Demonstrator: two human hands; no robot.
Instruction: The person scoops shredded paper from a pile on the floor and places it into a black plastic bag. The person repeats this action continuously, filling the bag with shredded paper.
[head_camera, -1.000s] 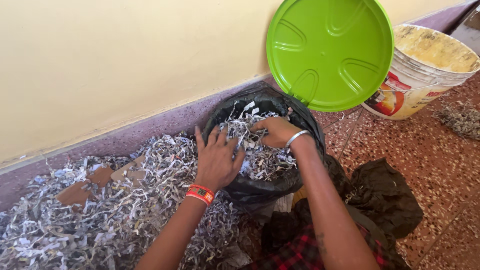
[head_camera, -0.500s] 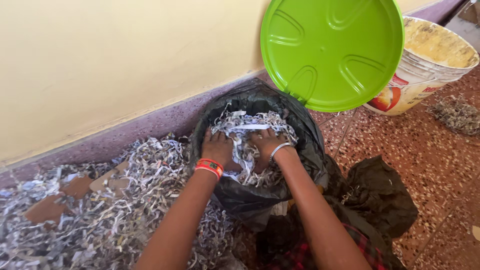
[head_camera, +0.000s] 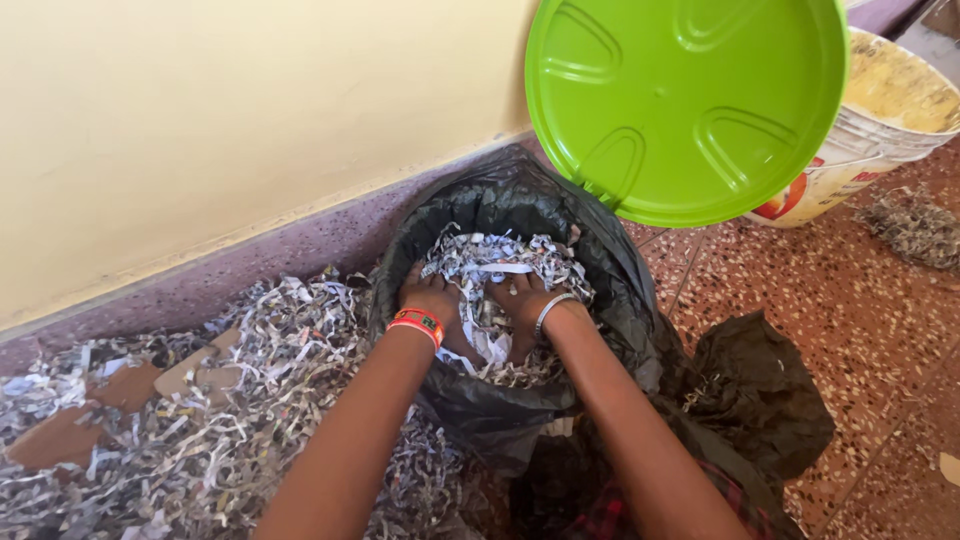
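Note:
Both my hands are down inside a round bin lined with a black plastic bag (head_camera: 500, 195). The bin holds shredded paper strips (head_camera: 497, 262). My left hand (head_camera: 430, 297), with an orange wristband, rests on the left side of the paper with its fingers dug in. My right hand (head_camera: 520, 300), with a silver bangle, presses into the paper beside it, fingertips hidden under the strips. The two hands are close together, almost touching.
The bin's green round lid (head_camera: 685, 100) stands open above its right rim. A big pile of shredded paper (head_camera: 230, 400) with cardboard scraps (head_camera: 60, 440) lies along the cream wall at left. A white bucket (head_camera: 885, 130) and a crumpled black bag (head_camera: 765, 400) are at right.
My left hand has moved from the bin's left rim over the floor pile down into the bin beside my right hand. The view has shifted closer over the bin.

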